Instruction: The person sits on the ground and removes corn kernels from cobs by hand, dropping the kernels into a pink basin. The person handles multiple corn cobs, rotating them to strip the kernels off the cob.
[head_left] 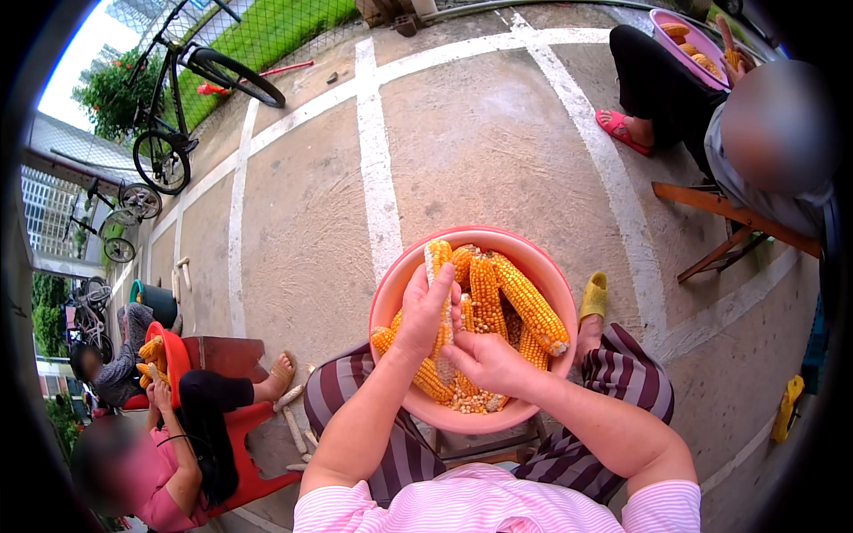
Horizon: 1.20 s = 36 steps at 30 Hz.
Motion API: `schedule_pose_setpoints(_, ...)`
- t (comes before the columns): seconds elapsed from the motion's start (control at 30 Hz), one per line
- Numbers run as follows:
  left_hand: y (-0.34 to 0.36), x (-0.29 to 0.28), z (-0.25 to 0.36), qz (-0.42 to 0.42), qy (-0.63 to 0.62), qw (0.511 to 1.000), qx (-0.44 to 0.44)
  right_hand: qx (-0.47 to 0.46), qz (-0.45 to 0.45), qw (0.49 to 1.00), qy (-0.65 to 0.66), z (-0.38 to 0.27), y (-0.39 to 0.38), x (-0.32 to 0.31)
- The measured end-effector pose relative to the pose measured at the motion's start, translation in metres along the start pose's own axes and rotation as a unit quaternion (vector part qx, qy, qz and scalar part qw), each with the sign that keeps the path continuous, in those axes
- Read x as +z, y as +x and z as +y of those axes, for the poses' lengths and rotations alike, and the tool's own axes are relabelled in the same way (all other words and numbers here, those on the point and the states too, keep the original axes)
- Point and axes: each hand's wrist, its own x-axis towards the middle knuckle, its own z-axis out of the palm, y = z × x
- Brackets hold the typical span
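A pink basin [562, 293] on my lap holds several yellow corn cobs [531, 306], with loose kernels [475, 401] gathered at its near side. My left hand [423, 313] is closed around one corn cob [439, 255], held upright over the basin's left part. Pale, bare rows show along this cob's side. At its lower end my right hand [490, 360] grips it, thumb and fingers pressed against the rows. My palms hide part of the cob.
Stripped cobs [293, 426] lie on the concrete to my left. Beyond them a person on a red chair [244, 444] handles corn over a red basin [178, 360]. Far right, another person sits with a pink basin [662, 27]. A bicycle [169, 89] stands far left.
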Motion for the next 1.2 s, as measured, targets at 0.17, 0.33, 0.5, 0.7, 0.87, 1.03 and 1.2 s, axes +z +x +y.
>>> schedule_pose_setpoints(0.17,0.001,0.002,-0.002,0.031,0.021,0.999,-0.018,0.016,-0.009,1.0,-0.007,-0.007,-0.001,-0.005)
schedule_pose_setpoints(0.33,0.003,-0.001,-0.007,0.051,0.048,0.997,-0.023,0.002,0.006,0.999,-0.039,0.0,0.0,0.001)
schedule_pose_setpoints(0.5,0.004,-0.001,-0.004,0.056,0.048,0.997,-0.029,0.045,-0.009,0.999,0.029,0.012,0.003,0.002)
schedule_pose_setpoints(0.7,0.001,0.001,0.001,0.035,0.03,0.999,0.004,0.153,-0.045,0.954,0.254,0.007,0.005,0.001)
schedule_pose_setpoints(0.87,0.001,0.0,-0.001,0.011,0.007,0.999,0.03,0.16,-0.079,0.922,0.342,0.01,0.004,0.001)
schedule_pose_setpoints(1.03,-0.002,0.002,0.002,-0.007,-0.007,0.999,0.032,0.163,-0.097,0.906,0.378,0.006,0.003,-0.002)
schedule_pose_setpoints(1.2,-0.003,0.002,0.003,-0.019,-0.01,0.999,0.028,0.156,-0.098,0.928,0.324,0.002,0.002,-0.004)
